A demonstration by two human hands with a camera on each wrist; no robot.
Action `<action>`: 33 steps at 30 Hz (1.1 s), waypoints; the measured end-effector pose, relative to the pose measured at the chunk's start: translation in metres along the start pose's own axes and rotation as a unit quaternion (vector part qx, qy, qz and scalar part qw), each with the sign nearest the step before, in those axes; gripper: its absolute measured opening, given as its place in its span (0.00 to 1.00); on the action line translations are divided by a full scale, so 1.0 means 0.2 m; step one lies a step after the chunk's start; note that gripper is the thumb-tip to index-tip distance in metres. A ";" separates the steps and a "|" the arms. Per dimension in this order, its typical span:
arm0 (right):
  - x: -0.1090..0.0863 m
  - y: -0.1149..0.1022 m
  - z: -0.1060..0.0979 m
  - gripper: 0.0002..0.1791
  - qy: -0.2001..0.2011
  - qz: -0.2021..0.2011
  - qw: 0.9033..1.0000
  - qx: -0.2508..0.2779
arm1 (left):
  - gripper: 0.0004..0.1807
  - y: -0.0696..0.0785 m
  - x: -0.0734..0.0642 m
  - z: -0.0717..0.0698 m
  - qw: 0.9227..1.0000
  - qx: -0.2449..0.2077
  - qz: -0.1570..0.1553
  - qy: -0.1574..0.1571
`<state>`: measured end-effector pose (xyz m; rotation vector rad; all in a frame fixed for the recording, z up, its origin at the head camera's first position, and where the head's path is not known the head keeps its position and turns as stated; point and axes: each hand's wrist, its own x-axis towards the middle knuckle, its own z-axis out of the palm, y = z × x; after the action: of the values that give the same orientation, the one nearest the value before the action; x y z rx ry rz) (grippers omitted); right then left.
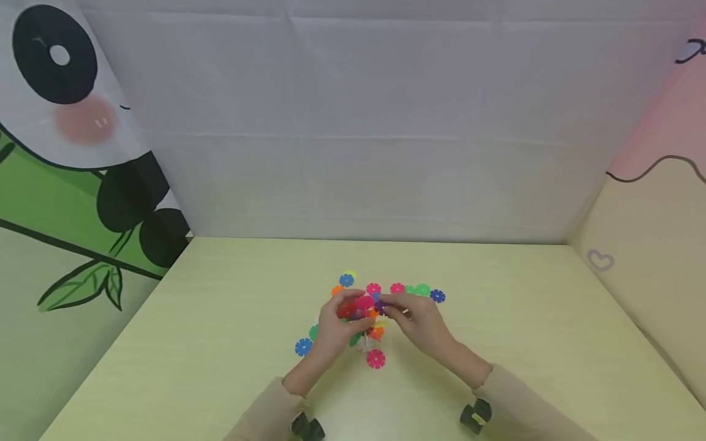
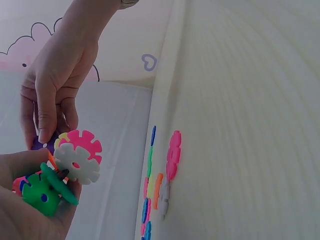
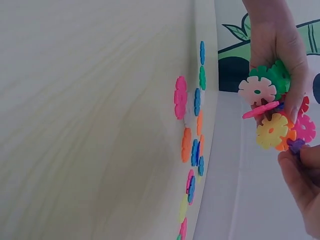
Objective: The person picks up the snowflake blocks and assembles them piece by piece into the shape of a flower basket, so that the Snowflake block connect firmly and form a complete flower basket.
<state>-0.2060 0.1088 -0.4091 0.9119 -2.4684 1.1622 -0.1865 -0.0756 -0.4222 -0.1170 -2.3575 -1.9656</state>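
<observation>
My left hand (image 1: pixel 333 332) grips a cluster of joined plastic snowflake discs above the table. Green (image 2: pixel 42 195), white (image 2: pixel 77 163), pink (image 3: pixel 305 127), yellow (image 3: pixel 272 131) and orange discs show in the cluster. From the other side, my right hand (image 1: pixel 420 323) pinches a purple snowflake disc (image 3: pixel 296 146) between thumb and fingers. That purple disc touches the cluster's edge beside an orange disc; whether it is slotted in cannot be seen. Fingers hide part of the cluster.
Loose snowflake discs lie flat on the pale table (image 1: pixel 220 343) around the hands. A blue disc (image 1: pixel 303 346) is at the left, a pink disc (image 1: pixel 376 359) nearest, and a dark blue disc (image 1: pixel 437 296) at the right. A white wall (image 1: pixel 353 184) stands behind.
</observation>
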 end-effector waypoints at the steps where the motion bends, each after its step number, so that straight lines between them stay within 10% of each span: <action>1: 0.00 0.00 0.00 0.14 -0.001 -0.001 1.000 0.001 | 0.23 0.00 0.00 0.00 1.000 -0.004 -0.004 0.001; 20: 0.02 0.00 0.03 0.13 0.014 -0.005 0.998 0.055 | 0.23 0.02 0.01 -0.01 0.999 -0.032 -0.043 0.005; 25: 0.05 -0.01 -0.03 0.12 -0.016 0.018 0.999 0.044 | 0.29 0.03 0.00 -0.05 0.997 0.023 -0.003 -0.067; 33: 0.07 0.03 -0.03 0.07 -0.039 0.064 0.992 0.100 | 0.35 0.01 0.00 -0.13 0.970 0.077 0.073 -0.217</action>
<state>-0.2201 0.1095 -0.4023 0.8765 -2.5382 1.4641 -0.1857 -0.1016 -0.4160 -0.7594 -2.6496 -1.8265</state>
